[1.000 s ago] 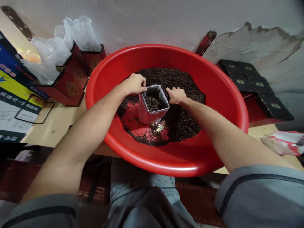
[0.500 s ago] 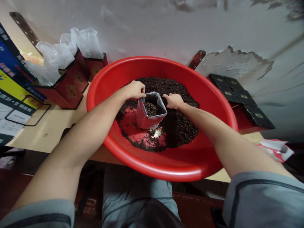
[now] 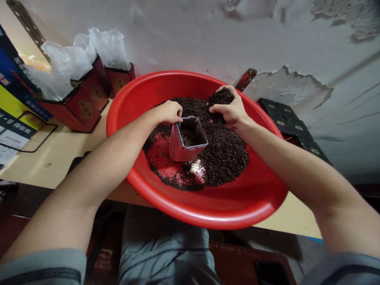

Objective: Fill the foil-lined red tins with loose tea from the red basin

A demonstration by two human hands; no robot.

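left hand [image 3: 168,112] pinching bag [image 3: 186,138], right hand [image 3: 230,110] scooping tea [image 3: 220,96]

Carton [image 3: 12,118], 9 o'clock, blue and yellow: white Chinese characters on dark band, red ones on blue above; too small and skewed to read. White label panel [image 3: 13,139] below: fine print, illegible.
Red boxes [image 3: 86,109], 10 o'clock: gold diamond emblem on each face, characters inside unreadable.
Black boxes [image 3: 280,122], 3 o'clock: small gold-green emblems on lids, no legible text.
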